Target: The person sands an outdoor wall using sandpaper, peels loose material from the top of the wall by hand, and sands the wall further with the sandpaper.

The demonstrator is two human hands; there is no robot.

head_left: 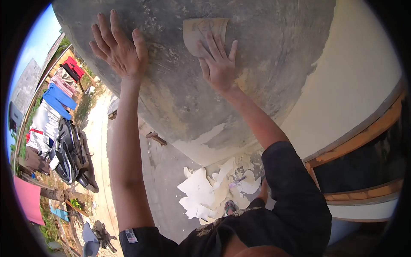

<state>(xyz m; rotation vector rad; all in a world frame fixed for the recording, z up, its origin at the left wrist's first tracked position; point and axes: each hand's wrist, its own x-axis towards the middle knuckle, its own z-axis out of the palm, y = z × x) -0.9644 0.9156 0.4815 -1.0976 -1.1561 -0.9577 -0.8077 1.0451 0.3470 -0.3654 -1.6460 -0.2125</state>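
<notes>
My left hand (122, 51) lies flat on the grey, rough wall (167, 81), its fingers spread and nothing in it. To the right of it, my right hand (219, 64) presses a sheet of tan sandpaper (205, 28) against the same wall. The fingers of that hand are spread over the sheet's lower right part, and printing shows faintly on its back. Patches of cream coating remain lower down on the wall.
Peeled white flakes (199, 192) litter the floor by my foot (230, 207). At right are a cream wall (342, 85) and a wooden window frame (359, 145). Outside at left stand a motorcycle (64, 158) and a line of laundry (58, 99). A wooden piece (156, 138) lies below.
</notes>
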